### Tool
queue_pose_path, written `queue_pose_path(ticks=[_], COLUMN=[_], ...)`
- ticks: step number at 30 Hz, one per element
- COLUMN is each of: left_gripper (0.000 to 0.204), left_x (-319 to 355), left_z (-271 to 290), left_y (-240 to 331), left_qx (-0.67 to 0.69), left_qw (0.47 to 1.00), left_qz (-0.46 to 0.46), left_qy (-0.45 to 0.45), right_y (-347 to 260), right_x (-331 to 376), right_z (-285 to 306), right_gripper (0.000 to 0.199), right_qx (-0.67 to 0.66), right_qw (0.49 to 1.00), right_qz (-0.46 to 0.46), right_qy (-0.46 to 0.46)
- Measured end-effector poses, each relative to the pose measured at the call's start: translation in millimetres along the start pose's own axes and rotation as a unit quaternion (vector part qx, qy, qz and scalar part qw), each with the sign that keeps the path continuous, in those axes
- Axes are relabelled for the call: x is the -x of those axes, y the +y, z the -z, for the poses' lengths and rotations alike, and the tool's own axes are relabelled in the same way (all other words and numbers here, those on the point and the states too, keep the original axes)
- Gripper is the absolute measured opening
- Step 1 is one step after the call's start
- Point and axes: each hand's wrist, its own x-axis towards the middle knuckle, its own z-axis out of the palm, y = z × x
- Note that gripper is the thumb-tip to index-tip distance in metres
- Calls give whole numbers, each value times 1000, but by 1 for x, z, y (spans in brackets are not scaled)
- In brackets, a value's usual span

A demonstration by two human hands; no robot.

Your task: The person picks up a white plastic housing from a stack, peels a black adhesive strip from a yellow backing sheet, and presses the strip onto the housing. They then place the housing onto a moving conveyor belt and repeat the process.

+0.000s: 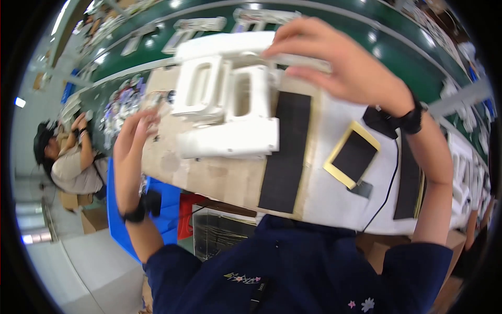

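While the right hand (pixel 348 65) steadied the white moulded foam block (pixel 227 102) from above, fingers pressed on its top edge, the left hand (pixel 130 138) hung open beside it over the cardboard-topped surface (pixel 209 175).

This is looking like a factory assembly floor: a long green conveyor line (pixel 334 31) is curving across the top of the frame, carrying rows of white moulded parts (pixel 201 23) set out at intervals. In the middle, a workbench (pixel 334 193) is lying covered with cardboard, black foam strips (pixel 287 157) and a white foam packing block (pixel 230 104). At the left edge another worker (pixel 70 157) is sitting bent over a station beside cardboard boxes (pixel 94 220).
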Motion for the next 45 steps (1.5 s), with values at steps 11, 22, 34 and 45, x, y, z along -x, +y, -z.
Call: queue_pose_path(ticks=[11, 22, 34, 45], left_gripper=[32, 119, 71, 34], left_x=[60, 51, 18, -31], left_z=[-207, -349, -312, -347], left_y=[63, 70, 82, 92], left_qx=[37, -187, -15, 361], left_qw=[907, 940, 965, 896], left_qz=[-46, -133, -157, -34], left_qy=[-416, -252, -207, -256], right_y=[2, -23, -14, 17], right_x=[194, 242, 224, 205], right_z=[21, -18, 24, 53], right_gripper=[43, 37, 25, 30], right_qx=[-24, -128, -444, -222], right_qw=[873, 865, 777, 876], right_qz=[-418, -457, -435, -425], right_qy=[-249, -163, -104, 55])
